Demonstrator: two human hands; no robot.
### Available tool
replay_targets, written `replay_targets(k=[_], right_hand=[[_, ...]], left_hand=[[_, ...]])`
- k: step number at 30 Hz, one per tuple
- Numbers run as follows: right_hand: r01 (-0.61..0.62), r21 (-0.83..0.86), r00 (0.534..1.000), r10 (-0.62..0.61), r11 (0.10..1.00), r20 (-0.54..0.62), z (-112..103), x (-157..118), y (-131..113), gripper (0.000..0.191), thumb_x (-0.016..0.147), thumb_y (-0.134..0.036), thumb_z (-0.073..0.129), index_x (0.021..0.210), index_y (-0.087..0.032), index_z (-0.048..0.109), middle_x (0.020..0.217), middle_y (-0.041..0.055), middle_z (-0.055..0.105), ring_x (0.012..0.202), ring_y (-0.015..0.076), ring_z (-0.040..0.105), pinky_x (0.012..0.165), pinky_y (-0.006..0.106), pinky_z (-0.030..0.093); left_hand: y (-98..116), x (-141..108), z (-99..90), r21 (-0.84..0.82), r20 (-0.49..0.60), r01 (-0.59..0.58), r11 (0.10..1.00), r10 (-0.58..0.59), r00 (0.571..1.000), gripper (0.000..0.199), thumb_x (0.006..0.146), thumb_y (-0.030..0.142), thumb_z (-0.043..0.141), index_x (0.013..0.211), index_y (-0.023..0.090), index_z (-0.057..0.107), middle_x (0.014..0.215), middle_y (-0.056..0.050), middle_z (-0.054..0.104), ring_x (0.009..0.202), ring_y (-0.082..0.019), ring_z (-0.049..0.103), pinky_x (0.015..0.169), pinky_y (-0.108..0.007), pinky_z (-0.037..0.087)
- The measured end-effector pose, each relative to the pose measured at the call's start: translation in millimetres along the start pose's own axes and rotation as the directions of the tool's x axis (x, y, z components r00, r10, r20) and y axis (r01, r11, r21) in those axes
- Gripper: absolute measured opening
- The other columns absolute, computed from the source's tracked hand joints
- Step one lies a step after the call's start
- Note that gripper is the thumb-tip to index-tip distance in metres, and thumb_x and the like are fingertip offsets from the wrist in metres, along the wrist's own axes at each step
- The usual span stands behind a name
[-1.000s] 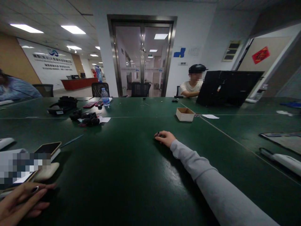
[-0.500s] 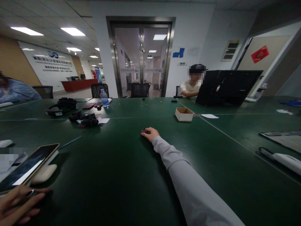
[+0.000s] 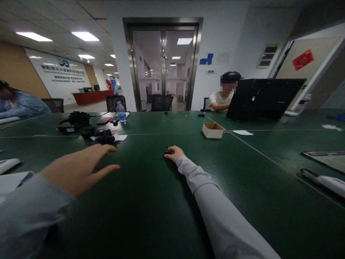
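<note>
My right hand point(image 3: 175, 154) is closed round a small dark piece with a metallic ring-like top point(image 3: 166, 150), low over the green table point(image 3: 151, 201). Its exact kind is too small to make out. My left hand point(image 3: 78, 167) hovers over the table to the left, thumb and index finger spread apart. Nothing shows between those fingertips; the other fingers are partly hidden behind the hand. Just beyond my left hand lie several black gadgets point(image 3: 101, 136) beside a scrap of white paper point(image 3: 120, 137).
An open cardboard box point(image 3: 212, 132) stands right of centre, near a white paper point(image 3: 243, 132). Farther back are a water bottle point(image 3: 121, 112), a black headset-like device point(image 3: 71, 121) and a large black monitor point(image 3: 264, 99). One person sits behind the monitor, another at far left.
My left hand has risen from the lower left corner toward the middle and spread its fingers; the small dark ring-like piece in it no longer shows. My left arm now covers the phone.
</note>
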State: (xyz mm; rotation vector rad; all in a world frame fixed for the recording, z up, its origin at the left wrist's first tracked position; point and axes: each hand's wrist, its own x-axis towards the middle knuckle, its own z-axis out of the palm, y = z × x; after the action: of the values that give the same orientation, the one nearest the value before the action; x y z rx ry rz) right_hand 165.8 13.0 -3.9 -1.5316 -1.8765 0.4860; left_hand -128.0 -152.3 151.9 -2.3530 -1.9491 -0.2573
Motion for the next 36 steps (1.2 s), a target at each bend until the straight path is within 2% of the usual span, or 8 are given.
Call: replay_targets(k=[3, 6, 10, 15, 19, 23, 28, 36], right_hand=[[-0.002, 0.000, 1.000, 0.002, 1.000, -0.024, -0.1, -1.1, 0.7, 0.021, 0.060, -0.029, 0.073, 0.074, -0.016, 0.065, 0.068, -0.0007, 0.053, 0.062, 0.0117, 0.049, 0.060, 0.023, 0.039], [0.033, 0.089, 0.998, -0.029, 0.995, -0.050, 1.9, -1.7, 5.3, 0.020, 0.061, -0.028, 0.072, 0.074, -0.015, 0.064, 0.065, -0.0019, 0.056, 0.057, 0.0103, 0.050, 0.056, 0.020, 0.040], [0.027, 0.248, 0.999, -0.017, 0.968, -0.042, 4.5, 0.0, 14.3, 0.018, 0.065, -0.022, 0.068, 0.080, -0.015, 0.062, 0.065, -0.0027, 0.058, 0.047, 0.0073, 0.051, 0.044, 0.016, 0.040], [0.000, 0.314, 1.000, 0.006, 0.949, -0.018, 4.2, 4.7, 17.5, 0.015, 0.063, -0.018, 0.070, 0.076, -0.014, 0.062, 0.066, -0.0024, 0.059, 0.040, 0.0061, 0.052, 0.038, 0.014, 0.039], [-0.056, 0.395, 0.997, 0.069, 0.917, -0.019, 4.9, 9.8, 10.9, 0.018, 0.061, -0.019, 0.072, 0.077, -0.015, 0.063, 0.067, -0.0016, 0.059, 0.037, 0.0057, 0.052, 0.034, 0.013, 0.038], [-0.135, 0.533, 0.989, 0.144, 0.835, 0.026, 5.9, 15.0, 4.2, 0.016, 0.065, -0.012, 0.068, 0.079, -0.012, 0.061, 0.053, -0.0028, 0.055, 0.036, 0.0085, 0.052, 0.032, 0.015, 0.039], [-0.147, 0.686, 0.988, 0.144, 0.713, 0.062, 3.0, 18.0, 9.0, 0.026, 0.062, 0.002, 0.064, 0.084, -0.011, 0.060, 0.055, -0.0033, 0.056, 0.040, 0.0092, 0.055, 0.039, 0.016, 0.047], [-0.151, 0.839, 0.984, 0.161, 0.523, 0.076, 2.3, 20.2, 18.5, 0.020, 0.073, -0.002, 0.056, 0.090, -0.010, 0.060, 0.057, 0.0000, 0.059, 0.045, 0.0111, 0.060, 0.043, 0.017, 0.052]], left_hand=[[57.2, 60.2, 18.3, -0.004, 0.106, -0.210, 0.978, 0.210, 0.972, 0.048, 0.072, 0.054, 0.047, 0.108, 0.023, 0.052, 0.104, -0.004, 0.057, 0.088, -0.020, 0.055, 0.075, -0.031, 0.041], [103.5, 113.4, 64.0, -0.080, -0.030, -0.296, 0.952, 0.295, 0.955, 0.042, 0.077, 0.040, 0.048, 0.116, 0.025, 0.047, 0.111, -0.007, 0.051, 0.093, -0.021, 0.054, 0.079, -0.031, 0.041], [131.8, 151.2, 127.8, -0.279, -0.168, -0.305, 0.911, 0.266, 0.949, 0.038, 0.077, 0.036, 0.048, 0.114, 0.026, 0.049, 0.106, -0.007, 0.051, 0.086, -0.021, 0.055, 0.074, -0.032, 0.043], [128.6, 166.0, 170.3, -0.529, -0.300, -0.303, 0.792, 0.160, 0.941, 0.014, 0.075, 0.024, 0.052, 0.085, 0.018, 0.061, 0.086, -0.007, 0.057, 0.082, -0.019, 0.055, 0.075, -0.031, 0.044], [116.6, 179.9, 193.8, -0.888, -0.166, -0.131, 0.442, -0.041, 0.985, 0.010, 0.073, 0.021, 0.055, 0.080, 0.016, 0.061, 0.074, -0.004, 0.061, 0.066, -0.013, 0.057, 0.065, -0.026, 0.049], [111.2, 192.3, 208.5, -0.979, -0.073, -0.045, 0.197, -0.135, 0.988, 0.012, 0.066, 0.021, 0.062, 0.076, 0.014, 0.061, 0.066, -0.002, 0.061, 0.057, -0.012, 0.057, 0.056, -0.025, 0.050], [107.7, 195.9, 213.6, -0.992, -0.070, -0.055, 0.110, -0.129, 0.989, 0.016, 0.060, 0.021, 0.067, 0.074, 0.014, 0.062, 0.063, -0.001, 0.061, 0.057, -0.010, 0.056, 0.054, -0.022, 0.048], [105.5, 194.5, 216.0, -0.995, -0.080, -0.071, 0.075, -0.126, 0.989, 0.023, 0.057, 0.026, 0.070, 0.074, 0.014, 0.060, 0.062, -0.001, 0.061, 0.058, -0.011, 0.057, 0.054, -0.022, 0.048]])
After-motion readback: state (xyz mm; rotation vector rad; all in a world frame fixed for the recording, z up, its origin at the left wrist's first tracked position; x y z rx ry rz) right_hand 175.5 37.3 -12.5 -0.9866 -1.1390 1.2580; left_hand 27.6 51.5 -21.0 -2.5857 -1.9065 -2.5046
